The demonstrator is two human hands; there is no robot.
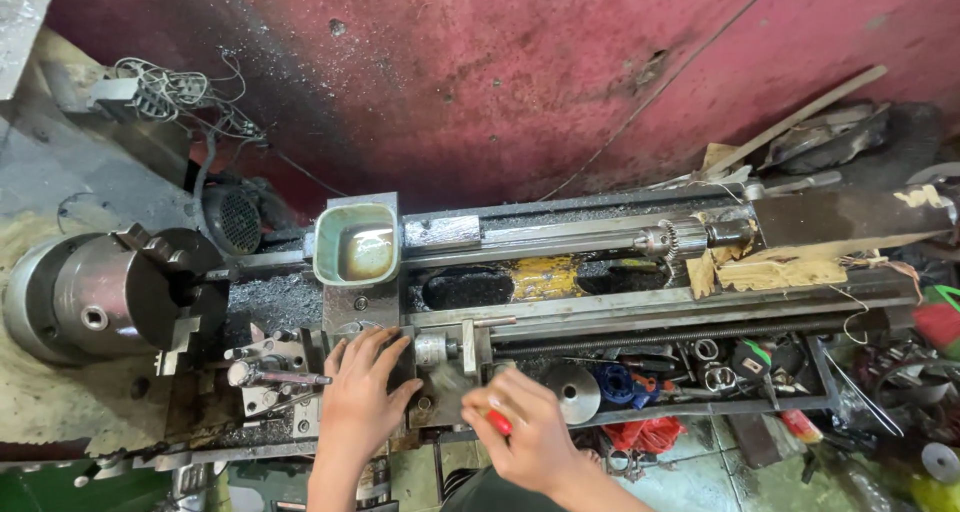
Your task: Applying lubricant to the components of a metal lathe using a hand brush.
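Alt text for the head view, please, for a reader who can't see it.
Two bare hands work at a small metal lathe seen from above: the left hand rests flat on the carriage, the right hand grips a red-handled tool. A chuck sits left, a tray of oily liquid behind.

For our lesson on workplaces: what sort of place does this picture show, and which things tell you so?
Probably a small metalworking shop. A grey metal lathe with a round steel chuck fills the view, a silver drill chuck sits on its tailstock, and a tray of loose metal parts lies in front.
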